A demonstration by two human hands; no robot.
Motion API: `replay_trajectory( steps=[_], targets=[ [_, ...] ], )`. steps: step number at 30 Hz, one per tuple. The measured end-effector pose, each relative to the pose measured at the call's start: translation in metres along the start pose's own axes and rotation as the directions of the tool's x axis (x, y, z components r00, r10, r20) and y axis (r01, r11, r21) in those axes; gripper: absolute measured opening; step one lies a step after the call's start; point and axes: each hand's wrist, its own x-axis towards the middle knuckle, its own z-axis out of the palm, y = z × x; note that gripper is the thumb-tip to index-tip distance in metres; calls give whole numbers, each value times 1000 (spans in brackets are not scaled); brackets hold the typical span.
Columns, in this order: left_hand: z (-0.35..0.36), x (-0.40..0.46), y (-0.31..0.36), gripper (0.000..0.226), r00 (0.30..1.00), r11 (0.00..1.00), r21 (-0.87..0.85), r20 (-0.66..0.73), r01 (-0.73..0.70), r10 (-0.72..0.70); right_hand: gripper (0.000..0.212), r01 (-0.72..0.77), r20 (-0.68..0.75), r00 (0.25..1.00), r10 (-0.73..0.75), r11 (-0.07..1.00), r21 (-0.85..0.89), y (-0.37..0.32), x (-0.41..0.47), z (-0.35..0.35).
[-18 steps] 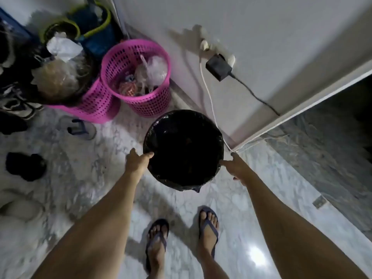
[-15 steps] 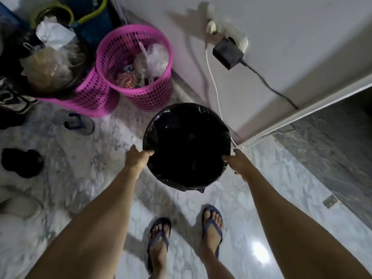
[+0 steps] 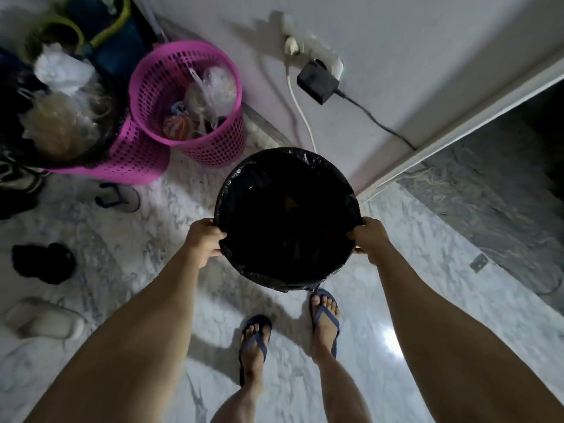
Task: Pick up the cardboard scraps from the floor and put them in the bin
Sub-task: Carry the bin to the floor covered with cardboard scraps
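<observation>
A round bin [image 3: 244,181] lined with a black bag sits in the middle of the head view, above my feet. My left hand [image 3: 205,239] grips its left rim, thumb over the edge. My right hand [image 3: 369,238] grips the right rim the same way. The inside of the bin is very dark; a few brownish cardboard scraps [image 3: 290,204] show faintly in it. No scraps show on the floor.
Two pink mesh baskets [image 3: 213,148] full of plastic bags stand at the back left. Shoes and sandals [image 3: 117,196] lie along the left. A wall with a socket, adapter [image 3: 317,82] and cables runs behind the bin. A doorway opens at right. Marble floor all round.
Both hands have closed onto the bin's rim, where before they only touched its sides. The bin appears larger and closer to me, over my toes.
</observation>
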Motion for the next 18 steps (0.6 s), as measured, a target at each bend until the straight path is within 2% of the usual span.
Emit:
replay_trajectory(
  steps=[5, 10, 14, 18],
  targets=[
    [-26, -107, 55, 27, 989, 993, 71, 122, -97, 88, 24, -57, 38, 998, 51, 984, 167, -2, -121, -72],
    [-31, -213, 99, 33, 942, 954, 196, 293, -225, 162, 22, -33, -71, 996, 62, 937, 349, 25, -255, -131],
    [-16, -301, 120, 24, 865, 890, 246, 433, -383, 253, 20, 15, -185, 979, 90, 867, 498, 66, -354, -168],
    [12, -394, 112, 23, 768, 774, 304, 544, -555, 337, 21, 80, -291, 948, 128, 790, 608, 126, -446, -195]
  ],
)
